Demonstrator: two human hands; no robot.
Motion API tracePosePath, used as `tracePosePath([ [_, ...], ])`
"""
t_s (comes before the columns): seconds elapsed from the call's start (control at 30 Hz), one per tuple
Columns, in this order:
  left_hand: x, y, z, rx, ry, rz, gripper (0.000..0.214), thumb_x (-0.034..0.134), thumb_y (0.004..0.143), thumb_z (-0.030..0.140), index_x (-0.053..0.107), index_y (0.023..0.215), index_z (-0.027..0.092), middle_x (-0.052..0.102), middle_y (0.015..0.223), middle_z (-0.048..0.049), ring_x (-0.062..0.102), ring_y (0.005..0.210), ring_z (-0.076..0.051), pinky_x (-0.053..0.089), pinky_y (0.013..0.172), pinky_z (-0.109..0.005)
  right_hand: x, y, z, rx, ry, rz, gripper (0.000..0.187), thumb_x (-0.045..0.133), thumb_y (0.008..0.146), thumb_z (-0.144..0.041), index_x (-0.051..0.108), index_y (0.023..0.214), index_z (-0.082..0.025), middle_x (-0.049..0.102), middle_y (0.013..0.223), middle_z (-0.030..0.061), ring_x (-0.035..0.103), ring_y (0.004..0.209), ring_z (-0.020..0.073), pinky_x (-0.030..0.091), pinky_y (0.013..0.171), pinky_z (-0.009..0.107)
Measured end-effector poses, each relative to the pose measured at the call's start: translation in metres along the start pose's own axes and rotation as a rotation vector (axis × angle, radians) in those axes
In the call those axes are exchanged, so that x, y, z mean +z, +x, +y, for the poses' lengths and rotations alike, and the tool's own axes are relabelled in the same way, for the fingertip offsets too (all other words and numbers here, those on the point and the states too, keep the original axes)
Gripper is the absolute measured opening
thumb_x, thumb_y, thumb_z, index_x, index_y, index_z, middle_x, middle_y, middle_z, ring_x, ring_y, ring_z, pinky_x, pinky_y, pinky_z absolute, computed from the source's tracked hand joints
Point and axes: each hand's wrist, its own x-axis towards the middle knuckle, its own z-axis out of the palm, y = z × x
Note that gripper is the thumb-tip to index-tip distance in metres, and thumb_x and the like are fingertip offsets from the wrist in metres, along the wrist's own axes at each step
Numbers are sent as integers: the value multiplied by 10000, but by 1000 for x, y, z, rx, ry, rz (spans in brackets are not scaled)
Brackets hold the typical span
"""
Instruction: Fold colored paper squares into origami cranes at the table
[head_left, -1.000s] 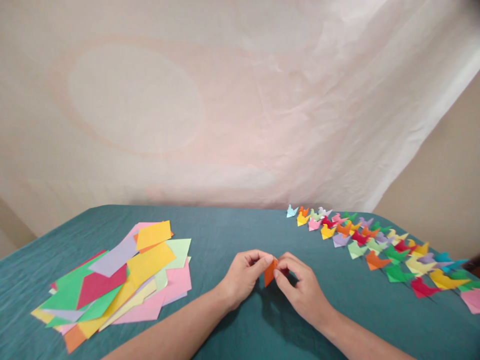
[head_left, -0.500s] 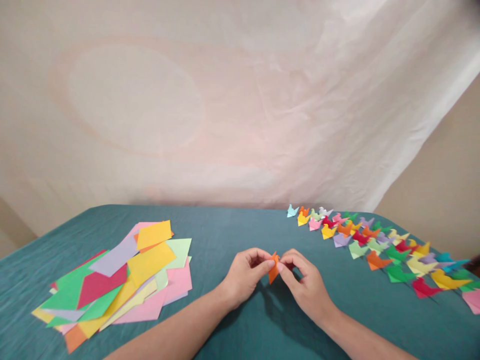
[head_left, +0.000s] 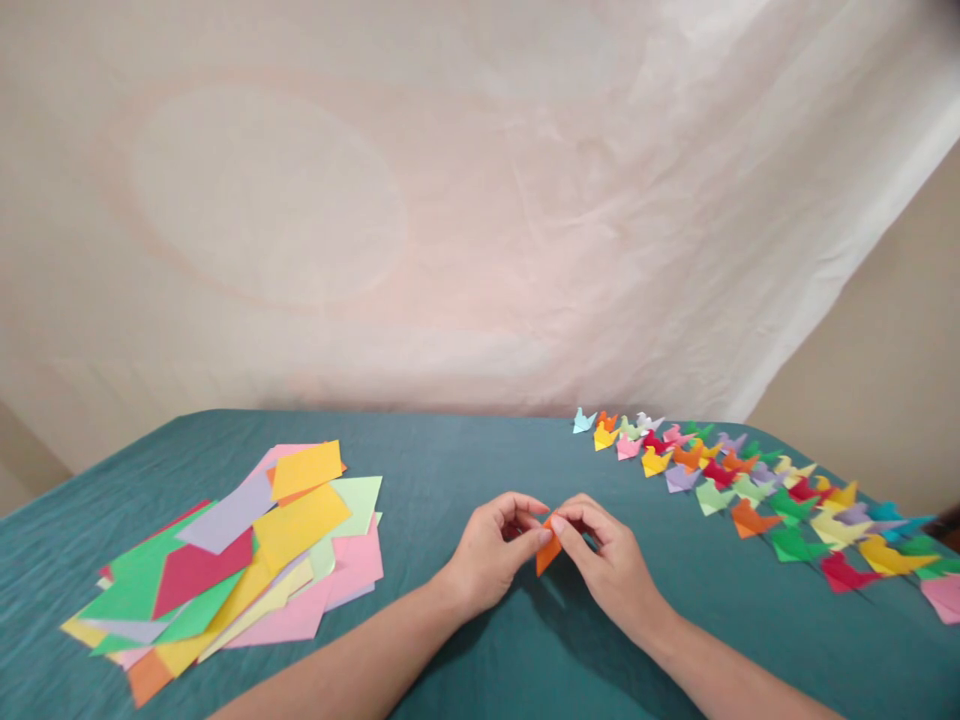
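A small folded orange paper piece [head_left: 547, 553] is pinched between the fingertips of the left hand [head_left: 491, 552] and the right hand [head_left: 609, 565], just above the teal tablecloth [head_left: 465, 460]. Both hands are closed narrowly on it, thumbs uppermost. A loose stack of coloured sheets [head_left: 240, 555] lies well apart beyond the left hand. Rows of folded paper birds [head_left: 757, 495] are set beyond the right hand.
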Motion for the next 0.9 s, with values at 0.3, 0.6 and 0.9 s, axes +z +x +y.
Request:
tracePosePath([
  [0.3, 1, 1, 1, 1, 102, -11, 301, 681, 720, 297, 599, 962, 137, 636, 727, -19, 562, 634, -120, 414, 613, -230, -1, 1, 3, 59, -26, -36, 299, 475, 885, -391, 581, 708, -175, 535, 695, 16, 513, 666, 155, 422, 641, 270],
  [0.6, -1, 4, -1, -13, -63, 100, 402, 738, 668, 380, 581, 933, 121, 629, 698, -23, 579, 639, -125, 439, 644, -243, -1, 4, 6, 142, 94, -79, 389, 379, 912, -458, 580, 744, -169, 514, 678, 3, 498, 635, 143, 416, 605, 249],
  [0.9, -1, 5, -1, -6, -79, 107, 359, 730, 674, 352, 589, 905, 117, 639, 720, -32, 579, 659, -129, 435, 661, -247, 0, 1, 6, 114, -23, -141, 284, 482, 876, -381, 579, 711, -172, 512, 683, -6, 471, 618, 132, 378, 579, 246],
])
